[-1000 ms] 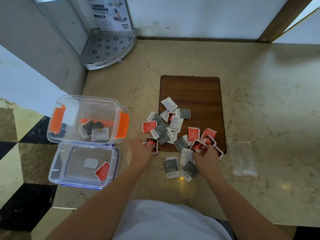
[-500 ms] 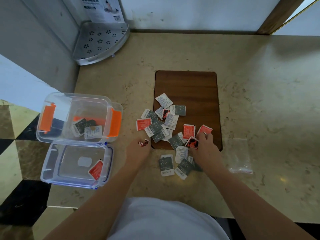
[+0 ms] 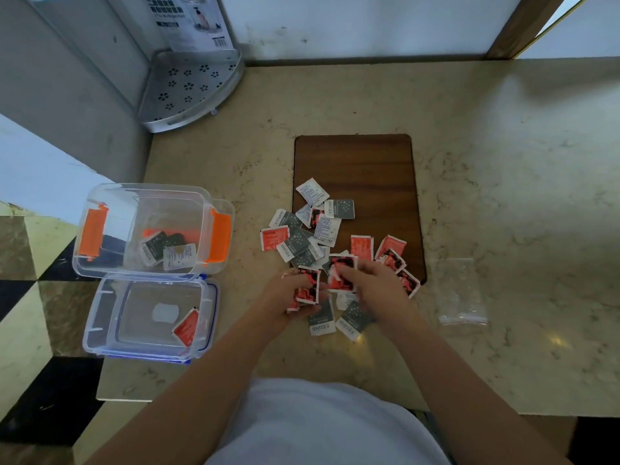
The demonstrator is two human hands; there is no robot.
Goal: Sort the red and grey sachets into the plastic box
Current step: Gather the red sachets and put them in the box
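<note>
Sachets (image 3: 312,243) lie in a loose heap, half on the wooden board (image 3: 355,162) and half spilling onto the counter (image 3: 503,146) at its near-left corner. From my seat, I judge this to be the gathering step: both hands are down in the near edge of the pile collecting red ones.

My left hand (image 3: 295,293) has its fingers curled round a small stack of red sachets (image 3: 307,285), held roughly upright with the long side running away from me. My right hand (image 3: 375,280) pinches another red sachet (image 3: 342,271) just beside that stack, its printed face up and its long axis also pointing roughly away from me.

The plastic box (image 3: 147,229) sits well to the left on the counter, with a few grey and white sachets on its floor. Its lid (image 3: 151,317) lies just in front of it, top down, with one red sachet (image 3: 186,327) resting in it.

Next, I think, the pinched sachet needs to join the left-hand stack, and the stack then needs carrying left over the box rim. Many grey and white-backed sachets remain loose, so sorting looks far from finished. A clear bag (image 3: 463,297) lies flat to the right of the board.
</note>
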